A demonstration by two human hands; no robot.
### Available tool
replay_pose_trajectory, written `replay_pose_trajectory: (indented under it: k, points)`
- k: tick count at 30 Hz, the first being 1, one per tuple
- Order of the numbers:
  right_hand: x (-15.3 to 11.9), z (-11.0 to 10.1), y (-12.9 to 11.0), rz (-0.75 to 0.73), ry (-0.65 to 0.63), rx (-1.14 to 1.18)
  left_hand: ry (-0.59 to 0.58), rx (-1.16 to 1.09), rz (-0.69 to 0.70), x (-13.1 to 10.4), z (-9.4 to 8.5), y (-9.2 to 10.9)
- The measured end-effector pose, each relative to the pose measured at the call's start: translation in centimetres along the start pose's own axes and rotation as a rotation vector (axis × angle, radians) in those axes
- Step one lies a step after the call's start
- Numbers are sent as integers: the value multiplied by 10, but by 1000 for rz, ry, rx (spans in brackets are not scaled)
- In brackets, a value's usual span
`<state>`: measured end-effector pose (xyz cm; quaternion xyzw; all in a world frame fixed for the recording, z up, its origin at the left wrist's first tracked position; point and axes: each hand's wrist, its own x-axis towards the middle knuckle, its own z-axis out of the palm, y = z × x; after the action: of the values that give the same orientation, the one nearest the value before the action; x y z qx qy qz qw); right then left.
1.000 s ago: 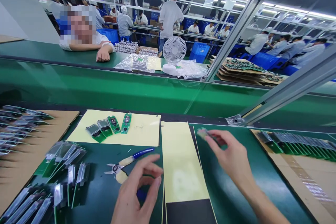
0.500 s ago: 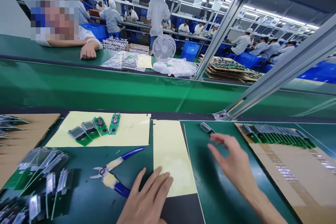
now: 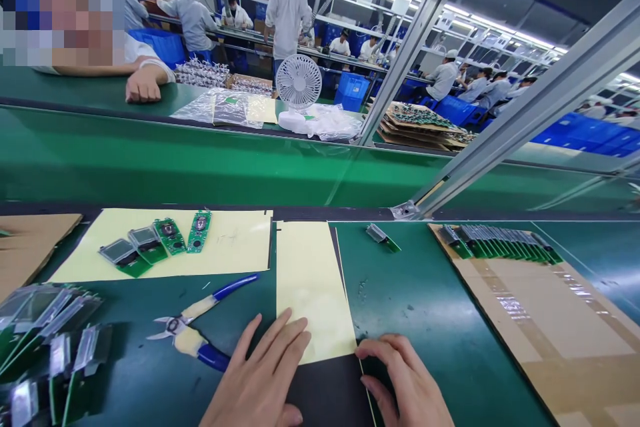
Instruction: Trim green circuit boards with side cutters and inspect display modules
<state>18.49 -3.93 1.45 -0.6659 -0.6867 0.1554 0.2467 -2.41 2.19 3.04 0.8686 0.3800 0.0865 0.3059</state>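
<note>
The left hand [image 3: 263, 370] was laid palm down, its fingers extended and slightly spread, the longer fingertips over the lower left part of a pale yellow strip [image 3: 313, 273] and the forefinger over the green mat [image 3: 400, 300]. The right hand [image 3: 400, 380] was curled at the strip's lower right edge, thumb and forefinger separated by a narrow gap; whether the edge was touched could not be told. Between the two hands a black panel [image 3: 330, 390] was exposed below the strip. Just beside the left hand, blue-handled cutters [image 3: 187, 339] were placed with the blades parted and pointed left. Beyond the right hand, a single display board [image 3: 383, 238] was set on the mat, apart from the row of display boards [image 3: 505, 245] lined along the far end of a taped cardboard sheet [image 3: 560, 320]. At the upper left, two display boards [image 3: 145, 243] and two small green boards [image 3: 199, 232] were grouped on a yellow sheet [image 3: 240, 247]. More display boards [image 3: 60, 310] were clustered at the left edge. Behind a green barrier [image 3: 200, 170], a white fan [image 3: 299, 82] and a co-worker's hand [image 3: 143, 85] were seen.
</note>
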Motion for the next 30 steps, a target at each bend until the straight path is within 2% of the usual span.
replay_pose_trajectory:
  k: [3,8,14,18,21,25,27,30]
  points:
    - [1,0,-2,-7,-35,22,-86,13,-36,2,-2,3]
    - [0,1,-4,10,-26,-1,24,15,-19,1,0,2]
    - [5,-1,-1,-37,-88,38,-121,35,-53,1,-3,4]
    - [12,5,3,-45,-82,85,-85,75,-34,1,-6,8]
    - [13,7,9,-4,-62,105,-61,108,3,2,-6,6]
    - [18,0,13,160,48,307,-141,124,35,2,-1,-2]
    - [20,-2,8,231,84,506,-87,101,19,0,4,-4]
    - [23,1,-14,294,55,812,151,-79,-68,-3,11,1]
